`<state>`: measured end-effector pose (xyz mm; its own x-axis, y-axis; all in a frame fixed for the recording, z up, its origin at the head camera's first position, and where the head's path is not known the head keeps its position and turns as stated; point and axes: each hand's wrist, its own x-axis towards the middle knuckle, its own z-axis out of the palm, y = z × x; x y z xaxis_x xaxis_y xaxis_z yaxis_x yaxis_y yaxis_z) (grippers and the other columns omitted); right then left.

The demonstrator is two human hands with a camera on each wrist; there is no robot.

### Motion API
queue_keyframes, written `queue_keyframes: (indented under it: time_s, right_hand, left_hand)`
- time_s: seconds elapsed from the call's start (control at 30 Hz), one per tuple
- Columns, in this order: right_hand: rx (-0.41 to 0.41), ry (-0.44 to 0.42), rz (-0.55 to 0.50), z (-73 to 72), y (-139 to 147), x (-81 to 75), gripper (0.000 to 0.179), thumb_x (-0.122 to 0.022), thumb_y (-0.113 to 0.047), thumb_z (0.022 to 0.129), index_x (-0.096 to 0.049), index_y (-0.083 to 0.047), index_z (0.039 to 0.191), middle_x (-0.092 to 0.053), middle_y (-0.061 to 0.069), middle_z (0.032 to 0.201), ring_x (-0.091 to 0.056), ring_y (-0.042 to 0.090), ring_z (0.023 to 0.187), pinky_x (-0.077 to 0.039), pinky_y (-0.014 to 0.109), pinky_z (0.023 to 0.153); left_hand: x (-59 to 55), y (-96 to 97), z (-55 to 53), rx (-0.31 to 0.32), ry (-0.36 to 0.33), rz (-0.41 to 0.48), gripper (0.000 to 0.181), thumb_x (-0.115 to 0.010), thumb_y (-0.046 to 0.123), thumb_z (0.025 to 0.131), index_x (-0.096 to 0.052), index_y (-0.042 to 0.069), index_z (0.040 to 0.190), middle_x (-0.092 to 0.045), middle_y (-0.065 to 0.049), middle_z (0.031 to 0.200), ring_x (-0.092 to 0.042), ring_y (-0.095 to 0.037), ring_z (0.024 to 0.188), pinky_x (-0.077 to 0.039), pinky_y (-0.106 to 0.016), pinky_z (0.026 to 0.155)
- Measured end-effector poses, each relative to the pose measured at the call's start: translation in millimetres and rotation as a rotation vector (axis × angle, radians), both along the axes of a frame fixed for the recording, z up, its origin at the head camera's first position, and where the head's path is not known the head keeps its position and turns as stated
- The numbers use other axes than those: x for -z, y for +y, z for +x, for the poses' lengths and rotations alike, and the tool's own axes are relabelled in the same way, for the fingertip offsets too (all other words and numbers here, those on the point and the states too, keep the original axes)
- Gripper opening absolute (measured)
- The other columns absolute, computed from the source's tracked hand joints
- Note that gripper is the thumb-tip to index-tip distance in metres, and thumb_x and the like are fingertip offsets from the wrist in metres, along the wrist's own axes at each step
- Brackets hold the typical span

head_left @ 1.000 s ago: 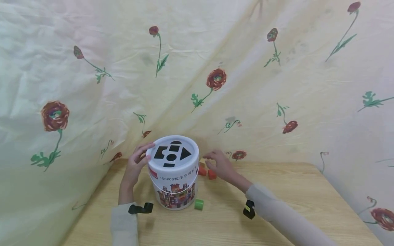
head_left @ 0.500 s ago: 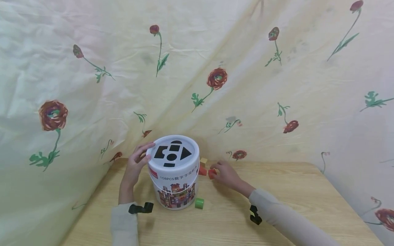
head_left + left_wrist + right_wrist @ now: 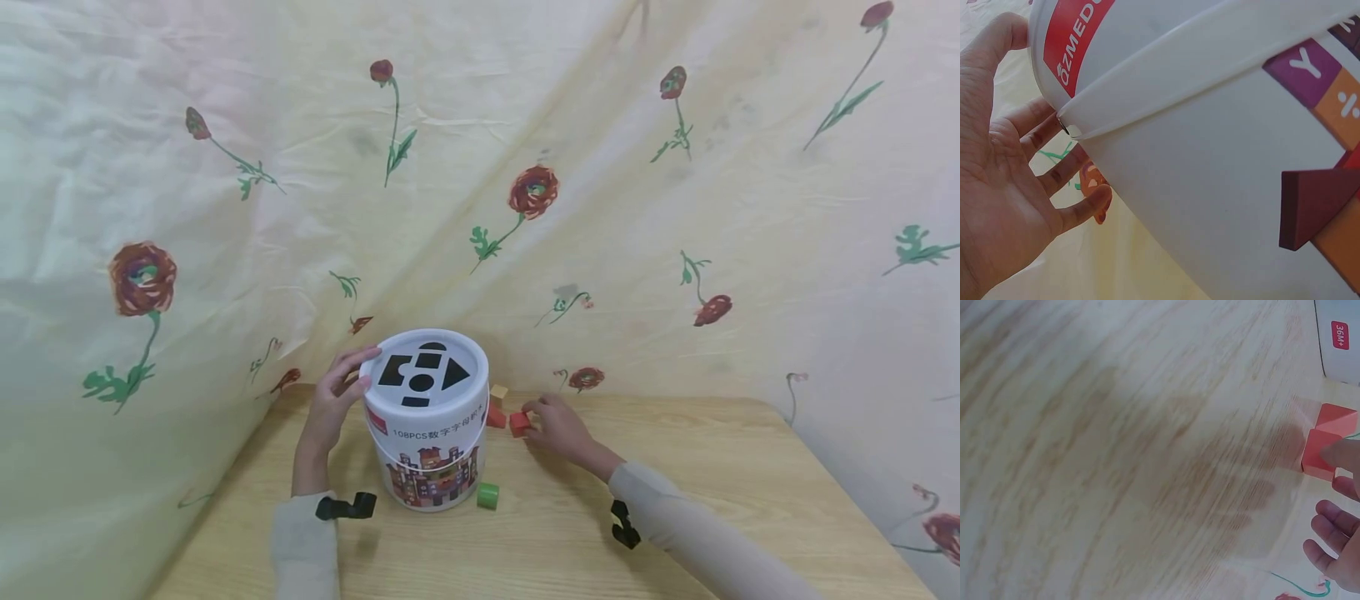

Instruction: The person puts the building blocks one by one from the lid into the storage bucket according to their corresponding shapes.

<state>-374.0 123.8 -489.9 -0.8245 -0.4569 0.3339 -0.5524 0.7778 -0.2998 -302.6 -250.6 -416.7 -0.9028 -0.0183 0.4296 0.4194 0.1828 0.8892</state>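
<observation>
A white lidded bucket (image 3: 423, 433) with dark shaped holes in its lid (image 3: 465, 396) stands on the wooden table. My left hand (image 3: 330, 408) rests at its upper left side, thumb and fingertips at the rim; the left wrist view shows a gap between palm (image 3: 1004, 187) and bucket. Right of the bucket, my right hand (image 3: 561, 429) pinches a red block (image 3: 519, 424) between thumb and finger, low over the tabletop. Its other fingers (image 3: 1329, 531) are loosely bent. Beside this block lies a second red block (image 3: 496, 417), sloped on top, close against the bucket.
A natural wood block (image 3: 498, 395) lies behind the red ones. A green cylinder block (image 3: 487, 496) lies at the bucket's front right. A thin white handle (image 3: 427, 472) hangs across the bucket's front. Flowered cloth (image 3: 450, 275) rises behind the table (image 3: 675, 483).
My right hand has come down from near the natural wood block to the red block at the right and now pinches it. My left hand stays at the bucket rim.
</observation>
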Motion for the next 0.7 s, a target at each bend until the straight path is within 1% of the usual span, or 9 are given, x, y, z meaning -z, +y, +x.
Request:
queue_keyframes:
  time_s: [0.17,0.3,0.47,0.57,0.7]
  right_hand:
    - [0.016,-0.059,-0.002,0.1,-1.2,-0.4,0.037,-0.087,-0.013,0.076,-0.073,-0.002,0.108,-0.063,0.013,0.1,-0.056,0.025,0.092,-0.052,0.042,0.08]
    - [0.032,-0.082,0.014,-1.0,-2.6,-0.5,0.034,-0.087,-0.016,0.077,-0.072,-0.004,0.104,-0.064,0.012,0.101,-0.056,0.025,0.094,-0.052,0.041,0.081]
    - [0.021,-0.087,0.02,-0.3,-3.3,-1.9,0.03,-0.087,-0.018,0.077,-0.072,-0.005,0.098,-0.065,0.011,0.097,-0.055,0.022,0.088,-0.05,0.039,0.076]
    - [-0.003,-0.124,0.006,0.1,-3.6,-2.9,0.028,-0.087,-0.017,0.077,-0.072,-0.003,0.096,-0.064,0.01,0.09,-0.053,0.02,0.083,-0.048,0.036,0.071]
    - [-0.034,-0.187,0.015,-0.2,-3.0,-2.2,0.022,-0.084,-0.017,0.08,-0.072,-0.005,0.093,-0.062,0.005,0.081,-0.05,0.016,0.076,-0.044,0.031,0.067]
  left_hand:
    - [0.4,-0.2,-0.2,0.005,-0.006,0.001,0.043,-0.059,0.02,0.101,-0.058,0.013,0.143,-0.047,-0.002,0.149,-0.045,-0.02,0.134,-0.049,-0.023,0.1]
    - [0.0,-0.1,-0.7,-0.001,-0.009,-0.004,0.043,-0.059,0.021,0.101,-0.059,0.014,0.143,-0.047,-0.002,0.149,-0.045,-0.02,0.135,-0.048,-0.025,0.101]
    - [-0.3,-0.2,-0.9,-0.007,-0.007,-0.005,0.043,-0.059,0.021,0.101,-0.059,0.014,0.143,-0.047,-0.001,0.149,-0.045,-0.02,0.134,-0.049,-0.024,0.1]
    - [-0.4,-0.2,-0.7,-0.006,-0.007,-0.005,0.043,-0.058,0.021,0.101,-0.058,0.014,0.143,-0.047,0.0,0.149,-0.045,-0.019,0.134,-0.049,-0.023,0.1]
    - [-0.5,-0.3,-0.8,-0.006,-0.006,-0.006,0.043,-0.058,0.021,0.101,-0.058,0.014,0.144,-0.047,-0.001,0.15,-0.045,-0.019,0.134,-0.048,-0.023,0.1]
